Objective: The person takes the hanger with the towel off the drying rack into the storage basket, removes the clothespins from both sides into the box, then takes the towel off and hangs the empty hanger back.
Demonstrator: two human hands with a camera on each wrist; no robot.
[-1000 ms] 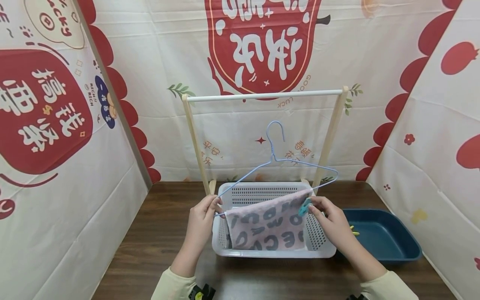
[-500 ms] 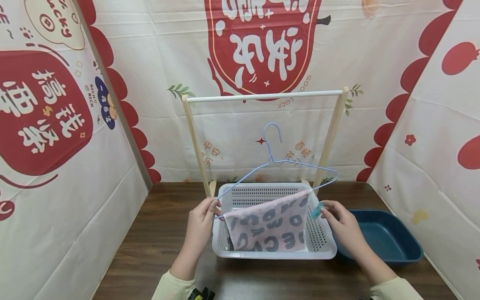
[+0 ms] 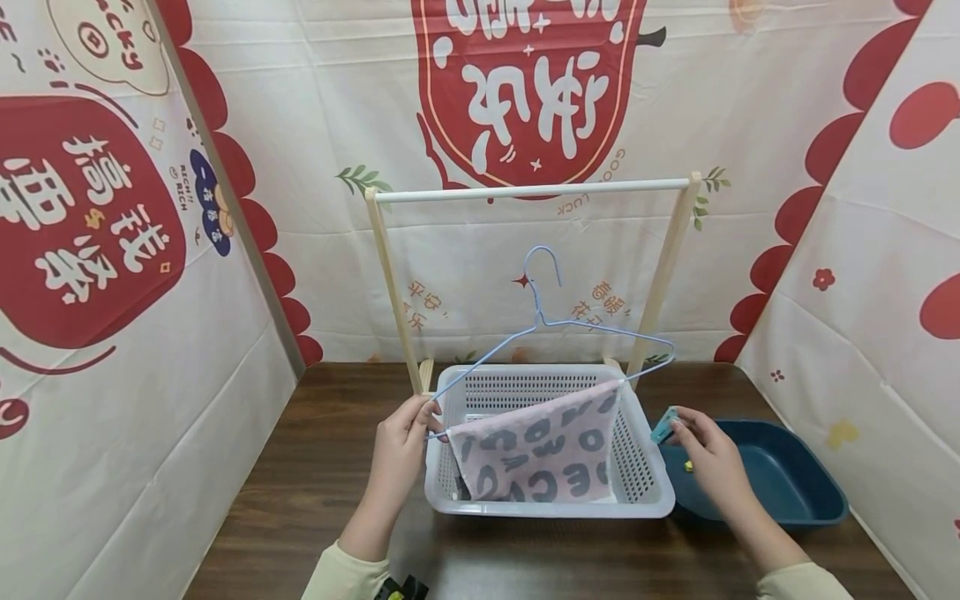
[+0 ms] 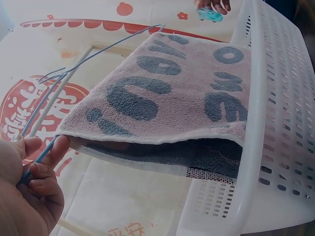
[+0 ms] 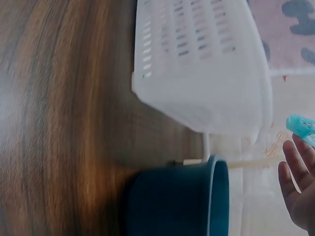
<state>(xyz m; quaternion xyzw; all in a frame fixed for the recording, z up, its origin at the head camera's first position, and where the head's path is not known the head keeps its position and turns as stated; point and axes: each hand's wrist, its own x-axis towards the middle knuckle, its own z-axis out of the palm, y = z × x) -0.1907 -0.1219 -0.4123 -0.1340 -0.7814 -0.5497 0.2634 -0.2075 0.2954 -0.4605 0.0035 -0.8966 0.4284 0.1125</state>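
My left hand grips the left end of a light blue wire hanger, whose hook points up. A pink towel with grey letters drapes folded over the hanger's lower bar, its bottom hanging inside the white perforated basket. In the left wrist view, the fingers curl round the blue wire beside the towel's edge. My right hand pinches a teal clothespin between the basket and the dark blue tray, apart from the towel. The clothespin also shows in the right wrist view.
A rack with wooden posts and a white rod stands behind the basket. The dark blue tray sits to the right with a small yellow piece in it. Printed cloth walls enclose the wooden table.
My right hand has drawn the teal clothespin away from the towel's right end, rightward toward the blue tray. The hanger's hook has shifted slightly left; my left hand keeps its grip.
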